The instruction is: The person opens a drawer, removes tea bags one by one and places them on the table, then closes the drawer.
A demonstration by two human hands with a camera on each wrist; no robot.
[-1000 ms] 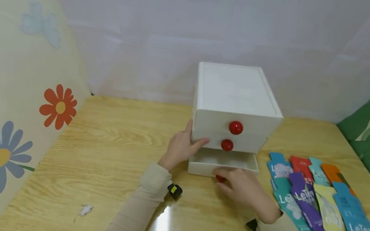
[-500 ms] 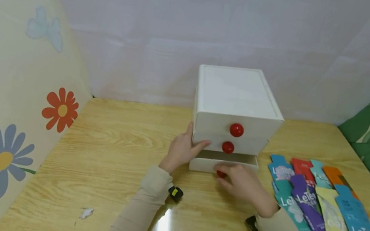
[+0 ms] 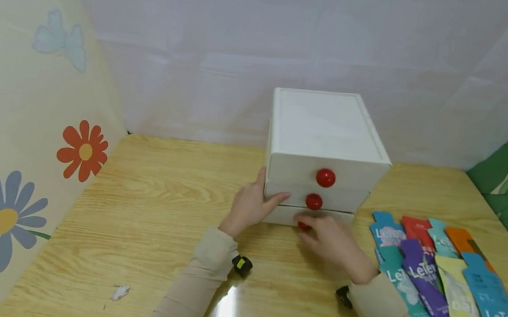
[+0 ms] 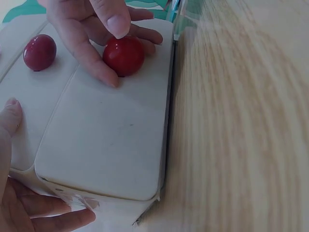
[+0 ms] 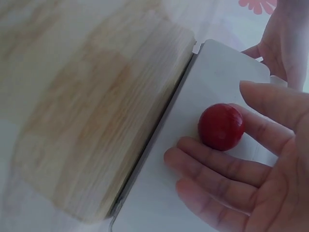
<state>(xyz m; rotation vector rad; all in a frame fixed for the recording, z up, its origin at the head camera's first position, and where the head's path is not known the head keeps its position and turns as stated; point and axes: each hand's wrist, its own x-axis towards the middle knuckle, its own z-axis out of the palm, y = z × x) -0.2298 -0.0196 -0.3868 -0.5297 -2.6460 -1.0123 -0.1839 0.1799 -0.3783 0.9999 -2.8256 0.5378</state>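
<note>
A small white drawer cabinet (image 3: 330, 126) stands on the table with three drawers, each bearing a round red knob. My left hand (image 3: 249, 207) holds its front left corner, thumb on the front and fingers along the side. At the bottom drawer (image 4: 104, 130), pushed in about level with the drawers above, is my right hand (image 3: 332, 241). Its fingers lie on either side of the bottom knob (image 5: 221, 126) and touch the drawer front. The thumb stands off from the knob in the right wrist view. The drawer's inside is hidden.
Several colourful flat pouches, among them a purple pouch (image 3: 427, 283) and a blue pouch (image 3: 496, 301), lie overlapping right of the cabinet. A white scrap (image 3: 119, 293) lies on the wooden table (image 3: 171, 184) at the left. A pale curtain hangs behind.
The bottom drawer has slid inward from partly pulled out to about level with the cabinet front. My right hand moved forward with it; my left hand kept its place on the corner.
</note>
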